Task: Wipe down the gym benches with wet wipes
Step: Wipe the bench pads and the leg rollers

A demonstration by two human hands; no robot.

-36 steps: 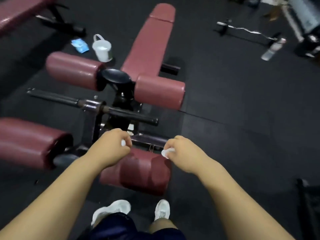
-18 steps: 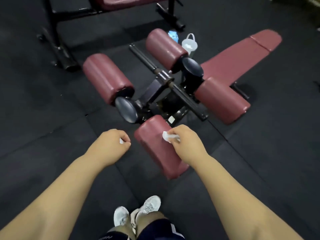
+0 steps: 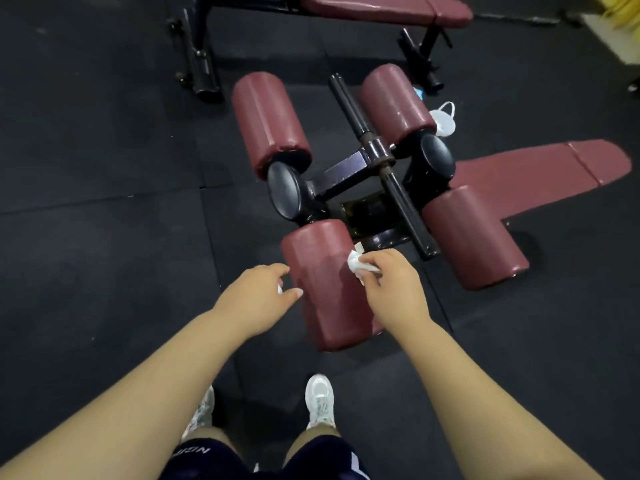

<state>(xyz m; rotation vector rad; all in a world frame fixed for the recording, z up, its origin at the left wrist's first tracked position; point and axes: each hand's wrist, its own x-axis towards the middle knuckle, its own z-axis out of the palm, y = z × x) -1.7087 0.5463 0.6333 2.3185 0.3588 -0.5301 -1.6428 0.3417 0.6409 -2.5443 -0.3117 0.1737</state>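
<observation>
As I look down through the head camera, right hand [image 3: 391, 289]: pinches a crumpled wet wipe [image 3: 356, 265] between thumb and curled fingers.
Wet wipe: pressed on the near roller pad [image 3: 325, 292], at its far right edge, much where it was half a second ago.
Left hand [image 3: 259, 289]: a fist clear of the near roller pad before; now its fingers reach out, one tip touching the pad's left side, a white scrap [image 3: 280, 289] tucked under them.
Black bar [image 3: 381, 164]: just beyond the near roller pad.
Other roller pads: three, beyond the near roller pad, around the bar.
Backrest [image 3: 536, 171]: beyond and right of the near roller pad.
White bucket [image 3: 445, 119]: well beyond the pad, on the floor.
Second bench [image 3: 381, 8]: farthest from the pad; I see more of it now.
</observation>
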